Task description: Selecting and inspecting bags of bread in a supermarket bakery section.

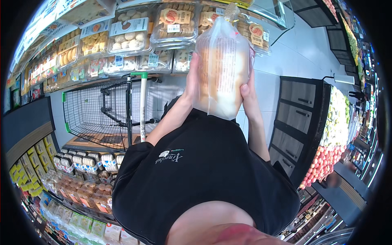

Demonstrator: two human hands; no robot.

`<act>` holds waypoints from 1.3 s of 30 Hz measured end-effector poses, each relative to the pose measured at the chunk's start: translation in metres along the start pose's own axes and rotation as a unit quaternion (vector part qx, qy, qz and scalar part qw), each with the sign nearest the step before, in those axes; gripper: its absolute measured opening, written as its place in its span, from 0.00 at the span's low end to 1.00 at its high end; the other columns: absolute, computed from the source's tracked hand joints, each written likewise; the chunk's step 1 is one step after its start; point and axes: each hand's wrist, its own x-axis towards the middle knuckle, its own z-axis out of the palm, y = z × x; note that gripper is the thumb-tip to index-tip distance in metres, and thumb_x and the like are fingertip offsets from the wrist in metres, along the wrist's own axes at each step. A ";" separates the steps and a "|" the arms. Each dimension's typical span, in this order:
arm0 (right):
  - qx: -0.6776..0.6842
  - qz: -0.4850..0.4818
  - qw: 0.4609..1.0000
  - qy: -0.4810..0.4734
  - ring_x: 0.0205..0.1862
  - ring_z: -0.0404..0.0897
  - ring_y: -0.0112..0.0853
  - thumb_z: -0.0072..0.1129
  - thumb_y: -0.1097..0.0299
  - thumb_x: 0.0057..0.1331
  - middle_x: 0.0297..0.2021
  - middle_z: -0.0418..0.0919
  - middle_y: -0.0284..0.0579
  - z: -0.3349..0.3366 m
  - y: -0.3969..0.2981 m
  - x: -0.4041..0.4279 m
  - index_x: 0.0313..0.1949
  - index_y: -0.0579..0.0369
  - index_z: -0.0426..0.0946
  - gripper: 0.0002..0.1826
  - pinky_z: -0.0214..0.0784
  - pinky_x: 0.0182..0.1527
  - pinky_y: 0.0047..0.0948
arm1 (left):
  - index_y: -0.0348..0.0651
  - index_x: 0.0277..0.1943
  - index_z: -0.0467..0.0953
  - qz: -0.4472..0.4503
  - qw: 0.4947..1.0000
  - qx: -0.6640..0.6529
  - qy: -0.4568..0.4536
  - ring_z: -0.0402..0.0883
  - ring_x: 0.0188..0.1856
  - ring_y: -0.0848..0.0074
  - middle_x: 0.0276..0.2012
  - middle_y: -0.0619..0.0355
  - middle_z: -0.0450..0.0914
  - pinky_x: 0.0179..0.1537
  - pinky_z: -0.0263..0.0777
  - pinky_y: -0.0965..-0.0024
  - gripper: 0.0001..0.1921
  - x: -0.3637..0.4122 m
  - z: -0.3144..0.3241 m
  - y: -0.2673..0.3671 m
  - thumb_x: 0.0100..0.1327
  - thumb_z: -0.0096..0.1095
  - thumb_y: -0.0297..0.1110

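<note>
A clear plastic bag of bread (222, 73), gathered at its top, is held up in front of my chest between both hands. Printed writing runs down the bag's near face, and golden-brown and pale bread shows through. My left hand (192, 76) presses against the bag's left side, its fingers partly hidden behind it. On the opposite side my right hand (249, 95) grips the lower part, with the thumb on the near face. Beyond the bag, clear boxes of cookies (176, 23) sit on a display shelf.
To my left is a wire shopping cart (98, 113) with a pale handle (143, 107). Boxed pastries (88, 162) fill a display at lower left. A dark drawer cabinet (294, 113) stands at right, beside piles of red fruit (323, 162). Grey tiles (266, 85) cover the floor.
</note>
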 end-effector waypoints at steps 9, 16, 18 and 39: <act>0.004 -0.069 0.997 0.018 0.75 0.49 0.39 0.60 0.21 0.51 0.72 0.49 0.53 0.010 0.012 -0.007 0.75 0.64 0.37 0.71 0.42 0.74 0.41 | 0.44 0.74 0.55 0.023 0.985 0.128 -0.109 0.66 0.69 0.63 0.70 0.53 0.64 0.68 0.63 0.55 0.48 -0.030 0.001 0.020 0.66 0.25 0.77; 0.050 -0.056 0.997 -0.015 0.73 0.52 0.38 0.60 0.21 0.51 0.71 0.52 0.52 0.012 0.024 -0.009 0.74 0.64 0.40 0.70 0.44 0.73 0.42 | 0.39 0.72 0.56 0.144 0.977 0.132 -0.086 0.72 0.61 0.67 0.62 0.50 0.71 0.61 0.69 0.61 0.43 -0.032 0.002 0.021 0.70 0.39 0.70; 0.056 -0.057 0.997 -0.014 0.73 0.52 0.38 0.61 0.21 0.51 0.71 0.53 0.52 0.015 0.026 -0.009 0.74 0.64 0.41 0.70 0.44 0.72 0.42 | 0.39 0.72 0.56 0.185 0.971 0.119 -0.089 0.73 0.61 0.68 0.61 0.51 0.71 0.61 0.69 0.61 0.43 -0.030 0.000 0.021 0.69 0.41 0.70; 0.020 -0.154 0.987 0.048 0.70 0.59 0.38 0.66 0.27 0.52 0.67 0.58 0.52 0.040 0.001 -0.001 0.73 0.66 0.43 0.68 0.50 0.70 0.40 | 0.38 0.68 0.63 0.072 0.995 -0.023 -0.064 0.74 0.60 0.69 0.61 0.52 0.73 0.59 0.72 0.61 0.41 -0.010 -0.056 0.008 0.70 0.37 0.69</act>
